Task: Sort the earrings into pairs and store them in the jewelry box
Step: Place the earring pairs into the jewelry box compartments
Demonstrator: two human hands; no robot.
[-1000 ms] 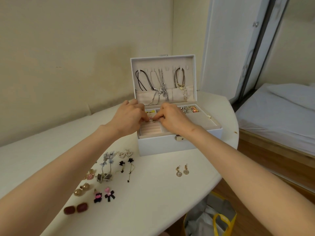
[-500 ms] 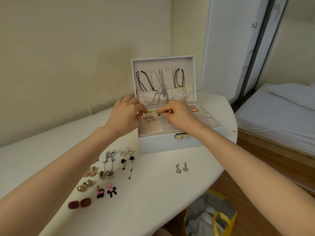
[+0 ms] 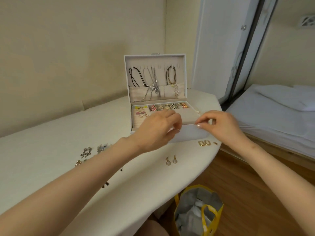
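- The right grip has thumb and forefinger pinched together at the front rim of the jewelry box, near its right corner. I cannot tell whether anything lies between the fingertips.
- The left grip hovers over the box front with its fingers curled under. Whether it holds anything is hidden from view.
- Inside the box, pink earrings sit on the padded rolls at the left, and a row of stored earrings fills the rear slots. Necklaces hang in the raised lid.
- On the desk, a gold hoop pair lies just beside the box's front right corner. A round drop pair lies nearer the front edge of the desk.
- More unsorted earrings lie to the left, partly behind the left forearm.
- These pieces are likely very light, small and slick, with thin hooks that would bend or snag.
- A fingertip pinch on the solid body, such as the hoop's frame or the round drop, would probably work better than one on the wire. Taking both of a pair together should keep them matched.
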